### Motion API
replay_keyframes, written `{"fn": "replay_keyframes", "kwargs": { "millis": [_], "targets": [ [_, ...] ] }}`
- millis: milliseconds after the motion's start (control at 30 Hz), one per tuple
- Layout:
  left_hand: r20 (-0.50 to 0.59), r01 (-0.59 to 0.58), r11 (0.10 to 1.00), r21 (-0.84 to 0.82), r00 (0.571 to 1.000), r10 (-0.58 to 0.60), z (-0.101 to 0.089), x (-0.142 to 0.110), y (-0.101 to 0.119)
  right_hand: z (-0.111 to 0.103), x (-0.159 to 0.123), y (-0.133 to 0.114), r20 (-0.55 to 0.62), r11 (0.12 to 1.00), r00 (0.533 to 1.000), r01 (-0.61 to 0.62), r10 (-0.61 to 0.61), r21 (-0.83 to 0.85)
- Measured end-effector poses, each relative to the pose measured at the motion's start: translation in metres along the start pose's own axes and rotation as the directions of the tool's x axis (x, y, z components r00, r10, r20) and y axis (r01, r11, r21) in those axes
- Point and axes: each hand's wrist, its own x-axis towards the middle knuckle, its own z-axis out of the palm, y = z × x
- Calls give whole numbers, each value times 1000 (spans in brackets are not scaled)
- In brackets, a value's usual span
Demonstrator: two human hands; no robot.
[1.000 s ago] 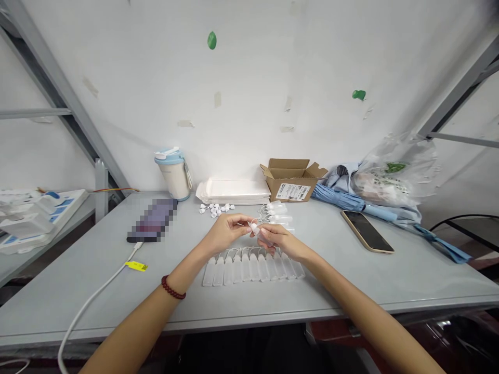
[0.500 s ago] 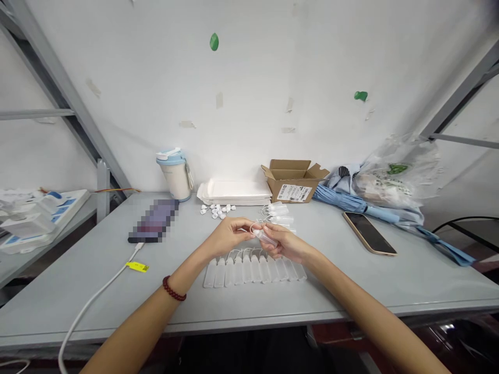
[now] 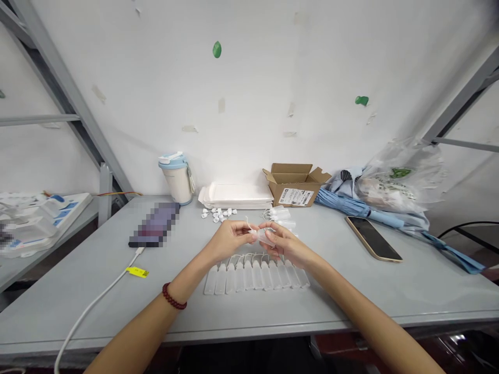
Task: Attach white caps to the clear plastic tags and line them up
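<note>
Above the table, a small translucent plastic bottle (image 3: pixel 265 237) with a white loop at its top is held between both hands. My right hand (image 3: pixel 287 244) has its fingers closed around the body. My left hand (image 3: pixel 230 238) pinches the white cap end, which the fingertips partly cover. Just below the hands lies a row of several similar bottles (image 3: pixel 257 275), side by side, their white loops pointing away from me. Behind my right hand are a few more bottles (image 3: pixel 279 213) with loops. A loose cluster of white caps (image 3: pixel 219 214) sits beyond my left hand.
At the back stand a cup (image 3: pixel 175 179), a stack of white envelopes (image 3: pixel 237 195) and an open cardboard box (image 3: pixel 294 189). A blue umbrella (image 3: pixel 343 202) and a phone (image 3: pixel 374 239) lie right. Left is a blurred phone (image 3: pixel 156 223) with a cable (image 3: pixel 93 298).
My fingers have shifted on the bottle, and the loop now stands up from the left fingertips. The whole view has tilted slightly upward.
</note>
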Motion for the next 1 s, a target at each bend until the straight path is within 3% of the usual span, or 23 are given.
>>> {"fn": "replay_keyframes", "kwargs": {
  "millis": [100, 200, 433, 567, 800, 1000],
  "targets": [
    [-112, 22, 1000, -10, 993, -23, -3, 0, 3, -1, 1, 0, -100, 976, 990, 78, -100, -205],
    [-132, 13, 1000, -8, 991, -14, -6, 0, 4, -1, 2, 0, -153, 948, 974, 114, -165, -297],
    [-161, 6, 1000, -3, 987, -7, -3, 0, 5, -1, 2, -1, -157, 953, 980, 75, -125, -294],
    [-125, 22, 999, -37, 992, -26, -4, 0, 4, 1, 1, -4, -175, 960, 982, 22, -74, -280],
    [-123, 100, 992, -80, 986, -109, -4, 1, 1, 1, 0, -6, -181, 962, 977, 59, -110, -268],
    [-194, 72, 991, -115, 977, -94, 0, 0, 5, 0, 3, -1, -173, 959, 983, 17, -69, -281]
  ]
}}
